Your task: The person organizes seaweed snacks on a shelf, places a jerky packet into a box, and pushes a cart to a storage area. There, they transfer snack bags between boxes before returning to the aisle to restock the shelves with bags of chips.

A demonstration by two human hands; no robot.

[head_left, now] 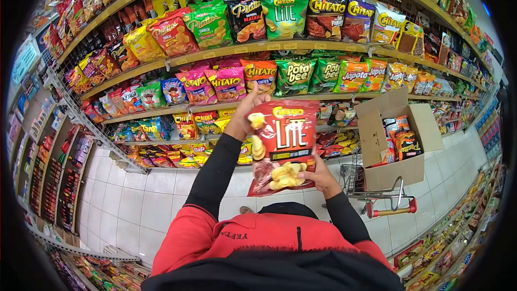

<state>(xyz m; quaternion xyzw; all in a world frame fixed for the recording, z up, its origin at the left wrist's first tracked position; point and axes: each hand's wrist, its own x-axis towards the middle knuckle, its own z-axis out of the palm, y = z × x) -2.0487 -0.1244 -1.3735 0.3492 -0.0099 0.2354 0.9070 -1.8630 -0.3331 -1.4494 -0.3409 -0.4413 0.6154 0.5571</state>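
Observation:
A red bag of Chitato Lite chips [285,148] is held upright in front of my chest, its printed front facing me. My left hand [246,114] grips the upper left edge of the bag, with the thumb pointing up. At the lower right edge, my right hand [321,177] holds the bag, the thumb lying on its front. Behind the bag are shelves of snack bags, among them a green Chitato Lite bag [285,17] on an upper shelf and an orange Chitato bag [259,74] one shelf below.
An open cardboard box [390,175] with snack bags inside rests on a shopping cart [390,206] at the right. Curved shelves [242,49] packed with snacks span the front. More racks stand at the far left and lower right. The floor is white tile [126,205].

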